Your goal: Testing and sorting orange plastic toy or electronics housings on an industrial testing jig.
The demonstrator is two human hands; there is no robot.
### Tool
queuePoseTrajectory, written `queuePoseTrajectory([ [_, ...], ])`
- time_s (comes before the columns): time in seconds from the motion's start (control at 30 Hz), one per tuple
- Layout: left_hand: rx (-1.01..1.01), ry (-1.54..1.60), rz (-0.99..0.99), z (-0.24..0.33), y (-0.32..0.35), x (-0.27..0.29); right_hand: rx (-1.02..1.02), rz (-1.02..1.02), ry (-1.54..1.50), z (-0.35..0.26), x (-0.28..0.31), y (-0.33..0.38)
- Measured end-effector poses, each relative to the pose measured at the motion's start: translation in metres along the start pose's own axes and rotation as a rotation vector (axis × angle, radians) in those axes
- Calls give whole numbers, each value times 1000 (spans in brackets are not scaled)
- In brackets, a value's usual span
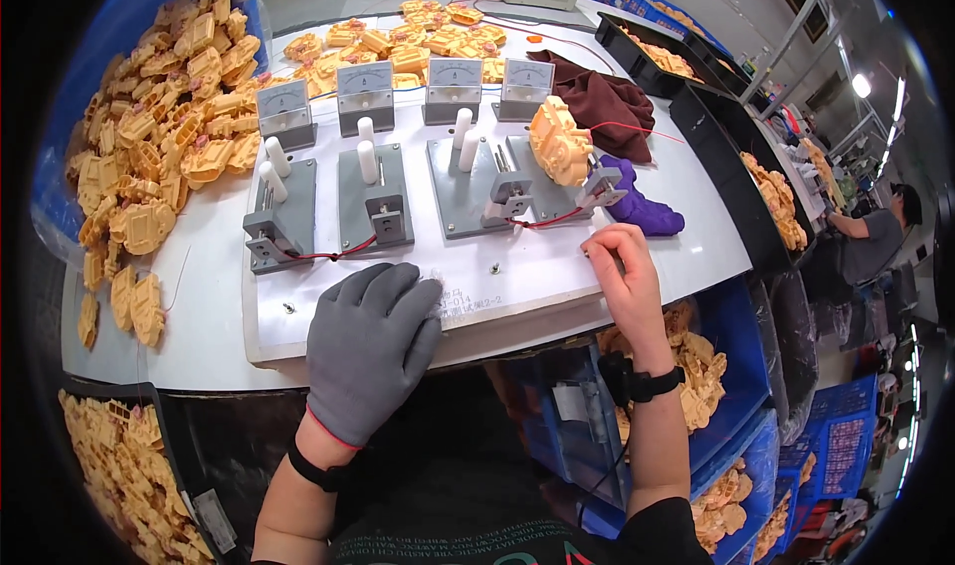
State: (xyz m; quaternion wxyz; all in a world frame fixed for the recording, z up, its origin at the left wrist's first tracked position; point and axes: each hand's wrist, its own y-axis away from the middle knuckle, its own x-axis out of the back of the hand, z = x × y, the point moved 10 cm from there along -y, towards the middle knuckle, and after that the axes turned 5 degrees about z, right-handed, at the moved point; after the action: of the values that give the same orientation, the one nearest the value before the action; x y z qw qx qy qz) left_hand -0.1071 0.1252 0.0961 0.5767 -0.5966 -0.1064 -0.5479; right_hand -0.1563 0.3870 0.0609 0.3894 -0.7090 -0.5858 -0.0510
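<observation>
My left hand point(370, 341), in a grey glove, rests on the front edge of the white board point(398, 229), fingers stretched out and holding nothing. My bare right hand point(625, 277) is over the board's right front, thumb and forefinger pinched together; whatever they hold, if anything, is too small to make out. Just beyond it, a yellow-orange moulded plastic part point(560, 142) sits tilted on the rightmost grey test fixture point(557, 202). More grey fixtures to the left carry white upright pegs point(367, 162) and no yellow part. Behind them stand several analog needle meters point(454, 83).
Yellow parts fill a blue bin point(60, 202) at the left and lie heaped at the table's back. A brown cloth point(587, 97) and a purple soft item point(645, 207) lie right. Black trays point(731, 132) and blue crates point(741, 386) flank the table. A person point(875, 237) sits far right.
</observation>
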Motion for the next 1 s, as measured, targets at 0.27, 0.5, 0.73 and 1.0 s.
queuePoseTrajectory([
  [0.27, -1, 11, -8, 3, 0, 2, -7, 63, -94, 1, 0, 1],
  [0.5, -38, 39, -37, 7, 2, 4, 25, 71, -141, 0, 4, 3],
  [0.73, -314, 84, -124, 57, -73, 50, 4, 110, -161, -3, 16, -3],
  [1.0, -601, -372, -587, 77, -198, -93, -109, 309, -537, -5, -15, -32],
])
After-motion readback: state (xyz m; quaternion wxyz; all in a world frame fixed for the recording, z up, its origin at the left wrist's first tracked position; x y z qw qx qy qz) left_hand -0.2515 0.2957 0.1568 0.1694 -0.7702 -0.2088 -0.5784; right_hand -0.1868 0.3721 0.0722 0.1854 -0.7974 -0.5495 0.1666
